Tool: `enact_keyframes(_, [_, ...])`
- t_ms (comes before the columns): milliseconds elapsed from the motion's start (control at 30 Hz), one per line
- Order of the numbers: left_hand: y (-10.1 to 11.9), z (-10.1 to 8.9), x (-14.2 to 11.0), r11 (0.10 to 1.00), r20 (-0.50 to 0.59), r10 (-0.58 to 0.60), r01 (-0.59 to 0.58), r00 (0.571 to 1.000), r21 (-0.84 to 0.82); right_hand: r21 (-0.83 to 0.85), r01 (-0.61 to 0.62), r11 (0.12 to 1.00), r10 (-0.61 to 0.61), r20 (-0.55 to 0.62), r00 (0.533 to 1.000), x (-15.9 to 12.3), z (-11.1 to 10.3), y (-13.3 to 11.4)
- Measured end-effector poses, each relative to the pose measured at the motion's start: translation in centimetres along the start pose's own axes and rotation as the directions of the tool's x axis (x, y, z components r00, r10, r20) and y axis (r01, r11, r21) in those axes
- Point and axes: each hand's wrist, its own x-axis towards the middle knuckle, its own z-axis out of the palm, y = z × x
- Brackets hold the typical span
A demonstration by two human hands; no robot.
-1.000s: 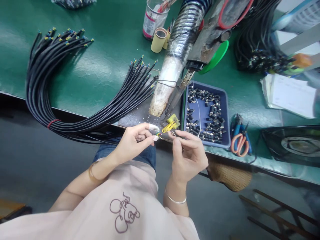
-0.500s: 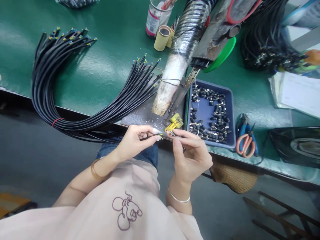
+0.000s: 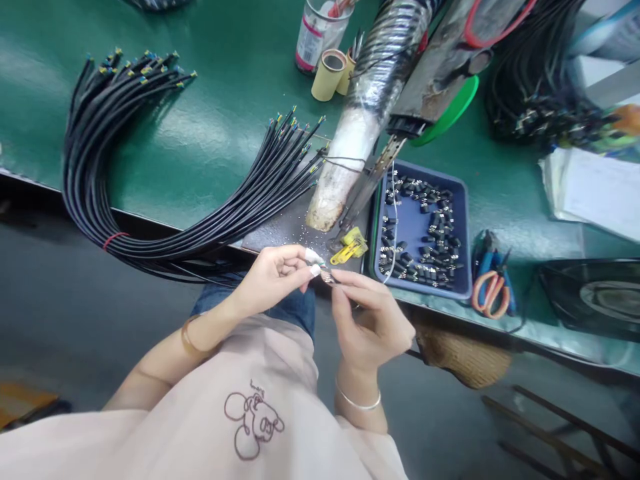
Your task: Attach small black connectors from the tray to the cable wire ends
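Observation:
My left hand is closed in a pinch on the end of a black cable, whose thin coloured wires poke out between thumb and forefinger. White coverings sit on those fingertips. Facing it, my right hand pinches a small connector with shiny metal terminals. The wire ends and the connector meet or nearly touch; fingers and blur hide the exact contact. Just above both hands is the yellow clip-like piece, by the tip of a metal rod on a stand.
Left lies a curved bundle of black cables tied with red. A foil-wrapped hose hangs above the work plate. At right are a blue tray of small black connectors, orange-handled scissors, blue-handled cutters and papers.
My right hand has moved left, bringing the connector up to the wire ends. My left hand stays in nearly the same place, still pinching the cable.

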Motion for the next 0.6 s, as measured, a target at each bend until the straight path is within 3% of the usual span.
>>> enact_keyframes(100, [0.25,0.11,-0.01,1.0,-0.032,-0.029,0.029,0.999,0.01,0.095,-0.079,0.992,0.09,-0.121,0.989,-0.18,0.31,0.38])
enact_keyframes(267, [0.47,0.35,0.05,1.0,-0.037,-0.011,0.012,0.999,0.022,0.138,-0.148,0.979,0.159,-0.068,0.985,-0.43,0.72,0.51])
enact_keyframes(600, [0.65,0.32,0.41,1.0,0.058,-0.024,0.024,0.998,-0.004,0.314,-0.278,0.908,0.307,-0.049,0.95,0.42,0.75,0.39])
